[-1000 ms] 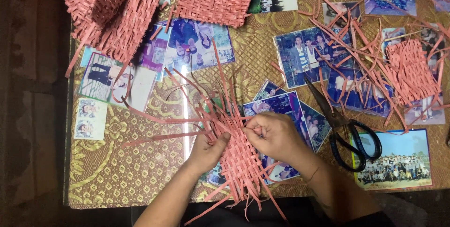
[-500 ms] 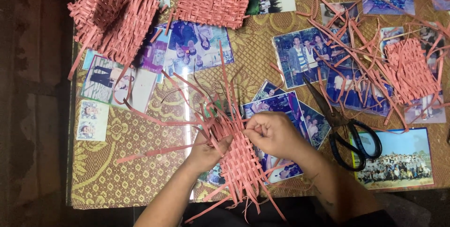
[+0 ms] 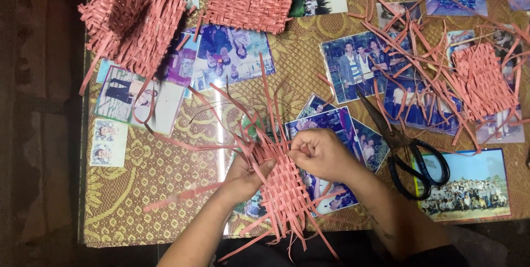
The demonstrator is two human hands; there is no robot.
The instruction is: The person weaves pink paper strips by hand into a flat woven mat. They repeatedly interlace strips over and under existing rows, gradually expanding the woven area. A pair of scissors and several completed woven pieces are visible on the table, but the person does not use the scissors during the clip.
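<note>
Right then, the right hand [image 3: 320,154] was curled into a fist, its fingers shut tight on a pink strip where it met the woven mat [image 3: 284,187]; the left hand [image 3: 243,176] lay flat against the mat's left side, fingers stretched out and pressing on it, thumb up by the loose strips [image 3: 243,118]; the mat sat near the front edge of the table [image 3: 154,212], about in the middle, with its tail ends hanging over that edge; loose strips fanned up and out to the left from its top.

It looked like the weaving step was in hand, a strip being pulled snug through the others; I would guess the next move needs the left hand to hold the mat steady while another strip goes over and under.

Black scissors [image 3: 411,154] lay just right of the right hand, on the photos [image 3: 353,65] that were spread out on the table; a woven basket [image 3: 132,19] sat at the far left corner; a flat woven piece [image 3: 248,5] lay at the far edge; another woven piece [image 3: 486,82] sat in a heap of strips by the right edge.

The fist hid which strip it held; the far edge was cut off; the floor to the left was too dark to make out.
</note>
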